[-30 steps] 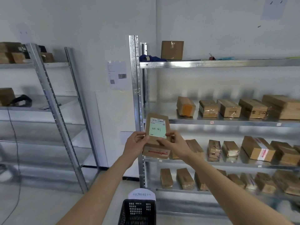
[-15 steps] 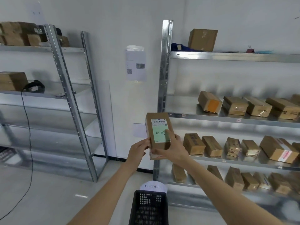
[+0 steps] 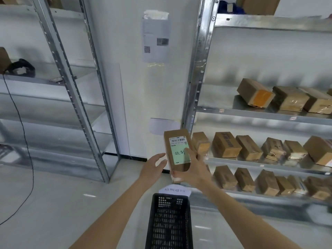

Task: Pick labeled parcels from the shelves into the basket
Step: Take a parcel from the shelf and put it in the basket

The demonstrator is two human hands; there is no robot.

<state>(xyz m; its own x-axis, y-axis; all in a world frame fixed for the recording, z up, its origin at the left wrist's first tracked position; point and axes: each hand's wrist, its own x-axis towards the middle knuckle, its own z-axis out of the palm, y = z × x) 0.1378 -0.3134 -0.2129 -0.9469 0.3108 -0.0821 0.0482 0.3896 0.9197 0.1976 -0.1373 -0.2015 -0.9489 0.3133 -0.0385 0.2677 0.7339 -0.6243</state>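
Observation:
I hold a brown cardboard parcel (image 3: 177, 141) with a green and white barcode label in front of me, its label facing up. My right hand (image 3: 192, 169) grips it from the right, thumb across the label. My left hand (image 3: 154, 168) has its fingers spread just left of the parcel, apart from it. A black plastic basket (image 3: 169, 221) stands on the floor below, with a white paper tag at its far rim. Rows of brown parcels (image 3: 226, 144) lie on the metal shelves (image 3: 265, 114) to the right.
A second metal rack (image 3: 71, 83) stands to the left with a black device and a cable hanging to the floor. Papers (image 3: 156, 38) are taped on the white wall between the racks. Grey floor surrounds the basket.
The view has swung left and down. My left hand has let go of the parcel and opened; my right hand keeps holding it, now lower and nearer the basket.

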